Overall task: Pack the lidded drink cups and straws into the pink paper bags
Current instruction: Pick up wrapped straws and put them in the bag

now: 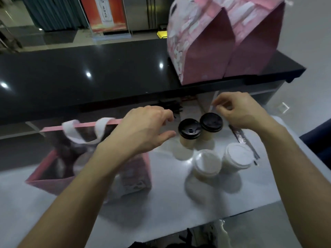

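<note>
Left hand (143,129): hovering above the white table (71,203), fingers loosely spread and slightly bent, holding nothing; just left of the black-lidded cups.
Right hand (240,110): raised at 1 o'clock from the cups, fingers curled inward, thumb and forefinger close together; whether anything thin is pinched, cannot tell.
Open pink bag (53,178): standing at 9 o'clock on the table, mouth upward, white handles (84,133) up; partly hidden under the left forearm.
Black-lidded cups: two, side by side and touching, one at centre (189,128), the other (211,122) to its upper right.
White-lidded cups: two, nearer at 5 o'clock, one (207,162) left, one (237,154) right, close together.
Wrapped straw (243,140): lying on the table at 3 o'clock, just right of the cups.
Dark straws (172,106): a bundle at 12 o'clock, under the black counter's (89,77) edge.
Packed pink bags: two at 1 o'clock on the counter, nearer (206,56) and farther (254,42), tops folded shut.
</note>
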### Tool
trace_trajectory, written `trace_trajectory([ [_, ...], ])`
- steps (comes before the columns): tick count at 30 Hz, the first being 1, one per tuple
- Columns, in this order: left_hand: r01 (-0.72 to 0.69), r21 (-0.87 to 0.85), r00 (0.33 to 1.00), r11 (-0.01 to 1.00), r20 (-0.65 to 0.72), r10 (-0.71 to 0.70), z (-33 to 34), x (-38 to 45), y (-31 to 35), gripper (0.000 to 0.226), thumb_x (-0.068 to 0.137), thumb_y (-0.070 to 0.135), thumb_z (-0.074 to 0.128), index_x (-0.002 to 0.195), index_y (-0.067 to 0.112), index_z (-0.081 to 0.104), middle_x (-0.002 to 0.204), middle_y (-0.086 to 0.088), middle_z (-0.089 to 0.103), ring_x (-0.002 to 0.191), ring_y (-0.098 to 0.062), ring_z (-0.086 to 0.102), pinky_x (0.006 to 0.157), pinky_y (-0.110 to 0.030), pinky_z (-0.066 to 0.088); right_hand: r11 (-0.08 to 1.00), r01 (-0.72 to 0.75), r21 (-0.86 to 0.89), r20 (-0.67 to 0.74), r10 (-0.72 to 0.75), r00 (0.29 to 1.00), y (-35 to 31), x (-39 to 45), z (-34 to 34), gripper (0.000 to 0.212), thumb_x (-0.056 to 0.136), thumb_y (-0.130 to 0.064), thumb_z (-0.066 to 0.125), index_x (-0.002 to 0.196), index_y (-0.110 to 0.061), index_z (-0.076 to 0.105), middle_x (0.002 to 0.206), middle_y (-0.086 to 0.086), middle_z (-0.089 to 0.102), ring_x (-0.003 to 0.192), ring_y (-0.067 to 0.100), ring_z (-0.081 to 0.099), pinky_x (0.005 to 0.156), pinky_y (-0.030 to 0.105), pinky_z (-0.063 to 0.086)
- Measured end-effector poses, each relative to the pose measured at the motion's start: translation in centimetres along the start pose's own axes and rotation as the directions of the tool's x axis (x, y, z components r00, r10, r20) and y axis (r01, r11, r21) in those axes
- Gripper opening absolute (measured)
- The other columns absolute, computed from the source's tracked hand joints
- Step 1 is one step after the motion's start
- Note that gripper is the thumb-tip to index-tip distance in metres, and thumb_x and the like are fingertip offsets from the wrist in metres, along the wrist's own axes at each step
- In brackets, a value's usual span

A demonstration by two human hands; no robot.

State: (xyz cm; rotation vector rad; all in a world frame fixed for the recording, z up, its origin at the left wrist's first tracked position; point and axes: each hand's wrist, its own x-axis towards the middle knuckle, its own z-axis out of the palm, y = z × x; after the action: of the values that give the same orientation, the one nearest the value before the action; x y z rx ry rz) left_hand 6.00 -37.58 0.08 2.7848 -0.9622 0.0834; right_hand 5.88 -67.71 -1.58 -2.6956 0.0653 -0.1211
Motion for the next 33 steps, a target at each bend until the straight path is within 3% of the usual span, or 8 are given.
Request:
trace_trajectory([
  [6, 0.099, 0.037, 0.993, 0.994, 0.06, -0.101, 5.9, 7.8, 7.5, 0.042, 0.099, 0.059, 0.066, 0.132, 0.034, 0.064, 0.125, 0.009, 0.067, 0.116, -0.021, 0.066, 0.092, -0.044, 0.056, 0.981, -0.174, -0.086, 0.115, 0.183, 0.976, 15.6, 1.2, 1.5, 0.014, 0.095, -0.025, 0.07, 0.107, -0.022, 0.077, 0.102, 0.003, 0.08, 0.098, 0.028, 0.073, 0.089, 0.04, 0.06],
  [11, 0.151, 0.027, 0.977, 0.988, 0.15, -0.153, 10.2, 11.2, 11.7, 0.044, 0.1, 0.058, 0.066, 0.137, 0.034, 0.062, 0.132, 0.009, 0.066, 0.121, -0.022, 0.065, 0.096, -0.044, 0.054, 0.945, -0.285, -0.163, 0.203, 0.315, 0.927, 24.2, 1.2, 5.6, 0.022, 0.093, -0.027, 0.072, 0.103, -0.008, 0.076, 0.103, 0.014, 0.077, 0.099, 0.036, 0.071, 0.084, 0.037, 0.058],
  [17, 0.206, 0.018, 0.96, 0.978, 0.189, -0.206, 13.4, 13.7, 14.4, 0.047, 0.101, 0.055, 0.068, 0.141, 0.032, 0.062, 0.134, 0.009, 0.067, 0.12, -0.02, 0.066, 0.1, -0.046, 0.056, 0.928, -0.36, -0.096, 0.339, 0.371, 0.865, 27.8, 0.6, 10.3, 0.027, 0.092, -0.032, 0.075, 0.084, -0.008, 0.067, 0.088, 0.017, 0.072, 0.091, 0.035, 0.071, 0.074, 0.035, 0.052],
  [22, 0.204, 0.017, 0.965, 0.979, 0.167, -0.204, 15.0, 15.5, 15.8, 0.047, 0.102, 0.054, 0.067, 0.142, 0.03, 0.063, 0.131, 0.009, 0.067, 0.12, -0.017, 0.066, 0.098, -0.045, 0.057, 0.914, -0.406, -0.004, 0.347, 0.382, 0.856, 28.3, 0.6, 10.2, 0.016, 0.092, -0.017, 0.068, 0.081, -0.007, 0.064, 0.082, 0.014, 0.064, 0.08, 0.033, 0.062, 0.073, 0.035, 0.053],
  [25, 0.201, -0.014, 0.977, 0.979, 0.071, -0.2, 15.9, 16.4, 16.6, 0.037, 0.103, 0.049, 0.067, 0.131, 0.026, 0.071, 0.116, 0.009, 0.07, 0.111, -0.017, 0.066, 0.097, -0.041, 0.054, 0.906, -0.416, 0.083, 0.28, 0.379, 0.882, 28.9, 0.3, 8.5, 0.017, 0.096, -0.017, 0.067, 0.087, -0.004, 0.075, 0.087, 0.01, 0.075, 0.086, 0.031, 0.071, 0.076, 0.035, 0.058],
  [27, 0.231, -0.095, 0.972, 0.968, -0.013, -0.233, 16.5, 17.2, 17.3, 0.026, 0.103, 0.045, 0.069, 0.12, 0.027, 0.076, 0.102, 0.012, 0.069, 0.097, -0.011, 0.065, 0.088, -0.034, 0.053, 0.906, -0.376, 0.193, 0.211, 0.336, 0.918, 28.8, 0.1, 6.9, 0.015, 0.097, -0.023, 0.071, 0.086, -0.013, 0.076, 0.083, 0.001, 0.075, 0.085, 0.025, 0.071, 0.075, 0.032, 0.055],
  [30, 0.325, -0.393, 0.931, 0.86, -0.026, -0.364, 17.1, 19.0, 18.8, 0.021, 0.102, 0.047, 0.073, 0.111, 0.031, 0.083, 0.094, 0.02, 0.074, 0.085, 0.004, 0.067, 0.076, -0.015, 0.049, 0.894, -0.241, 0.378, 0.173, 0.188, 0.967, 27.4, 0.2, 4.5, 0.014, 0.097, -0.028, 0.077, 0.086, -0.02, 0.078, 0.079, -0.003, 0.074, 0.078, 0.02, 0.07, 0.074, 0.032, 0.055],
  [33, 0.372, -0.578, 0.906, 0.727, 0.056, -0.419, 17.8, 20.8, 19.8, 0.023, 0.099, 0.049, 0.078, 0.106, 0.029, 0.085, 0.09, 0.013, 0.079, 0.081, -0.002, 0.073, 0.079, -0.026, 0.059, 0.843, -0.133, 0.522, 0.161, 0.055, 0.985, 25.5, 0.5, 3.4, 0.009, 0.096, -0.029, 0.081, 0.089, -0.023, 0.08, 0.075, -0.004, 0.074, 0.073, 0.018, 0.071, 0.071, 0.03, 0.056],
])
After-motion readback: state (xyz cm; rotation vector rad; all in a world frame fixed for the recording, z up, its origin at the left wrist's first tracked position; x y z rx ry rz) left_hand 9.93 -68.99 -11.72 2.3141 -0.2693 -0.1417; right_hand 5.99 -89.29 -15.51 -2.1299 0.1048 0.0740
